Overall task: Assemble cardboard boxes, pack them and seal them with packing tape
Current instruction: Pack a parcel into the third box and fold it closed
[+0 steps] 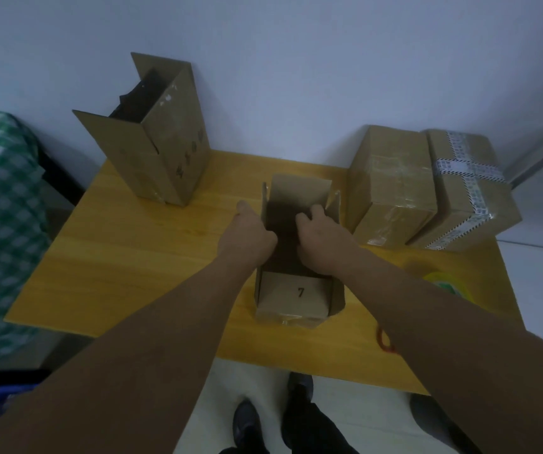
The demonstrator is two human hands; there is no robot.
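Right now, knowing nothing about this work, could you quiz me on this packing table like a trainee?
1. True or false: the box marked 7 is taped shut on top.
2. How many sealed boxes stand to the right of it?
3. What do the left hand and right hand both reach? A the box marked 7; B the tall open box; C the tape roll.
Key: 1 false, its flaps stand open; 2 two; 3 A.

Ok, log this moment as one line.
stage: packing | left hand: grips open box left wall | right hand: inside, on dark contents, grip unclear | tape roll: on table, untouched
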